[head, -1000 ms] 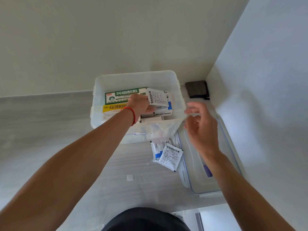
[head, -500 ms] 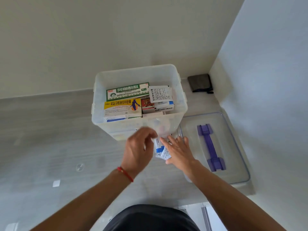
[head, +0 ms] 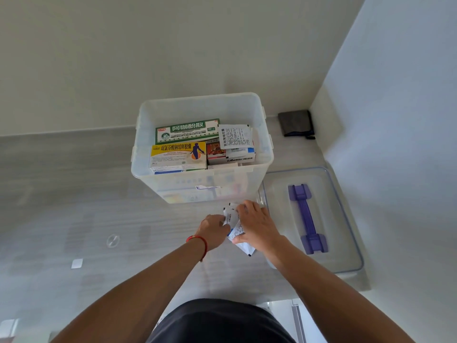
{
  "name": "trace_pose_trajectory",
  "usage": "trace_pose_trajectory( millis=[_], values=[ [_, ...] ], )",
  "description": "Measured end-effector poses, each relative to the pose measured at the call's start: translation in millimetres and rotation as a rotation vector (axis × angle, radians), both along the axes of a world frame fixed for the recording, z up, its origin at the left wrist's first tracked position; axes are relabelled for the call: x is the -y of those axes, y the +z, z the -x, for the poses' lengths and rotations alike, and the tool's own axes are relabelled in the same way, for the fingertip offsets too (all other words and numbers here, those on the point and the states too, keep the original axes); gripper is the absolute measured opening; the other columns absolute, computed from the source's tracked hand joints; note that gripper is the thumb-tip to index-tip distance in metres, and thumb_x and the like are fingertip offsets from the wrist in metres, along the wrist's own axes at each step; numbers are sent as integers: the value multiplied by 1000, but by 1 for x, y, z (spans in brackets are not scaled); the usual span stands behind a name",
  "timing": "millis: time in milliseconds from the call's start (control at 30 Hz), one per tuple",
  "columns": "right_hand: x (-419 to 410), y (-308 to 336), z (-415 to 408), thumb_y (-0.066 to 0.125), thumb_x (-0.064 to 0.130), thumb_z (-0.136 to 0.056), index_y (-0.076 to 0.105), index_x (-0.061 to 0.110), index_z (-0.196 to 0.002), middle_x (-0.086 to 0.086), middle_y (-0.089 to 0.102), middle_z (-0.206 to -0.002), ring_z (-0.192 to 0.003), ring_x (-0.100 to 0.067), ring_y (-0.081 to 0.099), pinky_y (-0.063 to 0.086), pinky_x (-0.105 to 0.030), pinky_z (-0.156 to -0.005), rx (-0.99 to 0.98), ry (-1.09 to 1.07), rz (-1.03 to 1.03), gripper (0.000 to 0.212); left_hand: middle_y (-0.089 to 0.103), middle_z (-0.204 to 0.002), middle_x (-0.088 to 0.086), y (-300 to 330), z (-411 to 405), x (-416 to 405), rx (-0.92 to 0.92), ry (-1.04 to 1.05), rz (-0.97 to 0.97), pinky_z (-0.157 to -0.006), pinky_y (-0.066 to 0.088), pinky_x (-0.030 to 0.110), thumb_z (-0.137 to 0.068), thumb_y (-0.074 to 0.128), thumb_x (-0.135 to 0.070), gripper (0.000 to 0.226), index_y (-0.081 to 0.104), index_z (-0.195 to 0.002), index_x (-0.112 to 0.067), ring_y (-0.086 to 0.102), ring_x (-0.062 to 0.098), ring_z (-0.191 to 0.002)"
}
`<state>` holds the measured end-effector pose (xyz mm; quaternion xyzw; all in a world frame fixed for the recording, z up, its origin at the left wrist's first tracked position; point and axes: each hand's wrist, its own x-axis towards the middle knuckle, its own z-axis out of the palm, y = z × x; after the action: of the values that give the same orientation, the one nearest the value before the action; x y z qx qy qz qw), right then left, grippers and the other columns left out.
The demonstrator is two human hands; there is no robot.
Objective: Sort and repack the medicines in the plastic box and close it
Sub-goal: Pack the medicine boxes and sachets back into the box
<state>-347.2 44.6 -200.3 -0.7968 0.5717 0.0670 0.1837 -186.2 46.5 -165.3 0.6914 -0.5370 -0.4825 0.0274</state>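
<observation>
A clear plastic box point(head: 258, 167) stands open on the grey table, holding a green medicine carton point(head: 186, 131), a yellow carton point(head: 178, 153) and smaller white packs point(head: 235, 136). In front of the box lie several white and blue sachets point(head: 233, 220). My right hand point(head: 256, 225) lies over them with its fingers and thumb around the stack. My left hand point(head: 214, 230), with a red cord at the wrist, touches the sachets' left edge with curled fingers. The box's clear lid point(head: 346, 219) with a purple handle point(head: 306, 219) lies flat to the right.
A dark folded cloth point(head: 295, 123) sits in the back right corner by the wall. A small white square point(head: 77, 263) and a clear round mark point(head: 113, 240) lie on the table at left. Walls close off the back and right.
My left hand came out of the box and down to the sachets. My right hand dropped onto them too, and both hands have closed in around the stack.
</observation>
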Motion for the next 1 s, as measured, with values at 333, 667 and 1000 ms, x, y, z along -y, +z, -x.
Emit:
trace_pose_trajectory(
  millis=[333,667,1000],
  values=[
    [-12,-4,-4,90,41,-63,34,16,-145,-7,43,-128,-117,-26,45,48,-36,-97,249,-210,-111,103,67,-117,4,-12,-18,-4,-253,53,-20,-76,55,31,-85,66,-4,40,62,-123,-15,65,19,-94],
    [-14,85,23,91,61,-60,61,31,-107,13,76,-94,-80,-6,75,65,-33,-70,793,-406,-323,63,67,-118,-2,47,-27,-11,-377,-56,63,-81,62,35,-91,70,-27,37,60,-126,-23,69,13,-101],
    [41,211,13,51,80,-82,50,24,-132,0,74,-100,-89,-16,74,63,-38,-74,1000,-461,-128,75,76,-106,10,174,-22,47,-734,123,350,-73,61,40,-92,66,-6,32,57,-123,-10,74,28,-96]
  ],
)
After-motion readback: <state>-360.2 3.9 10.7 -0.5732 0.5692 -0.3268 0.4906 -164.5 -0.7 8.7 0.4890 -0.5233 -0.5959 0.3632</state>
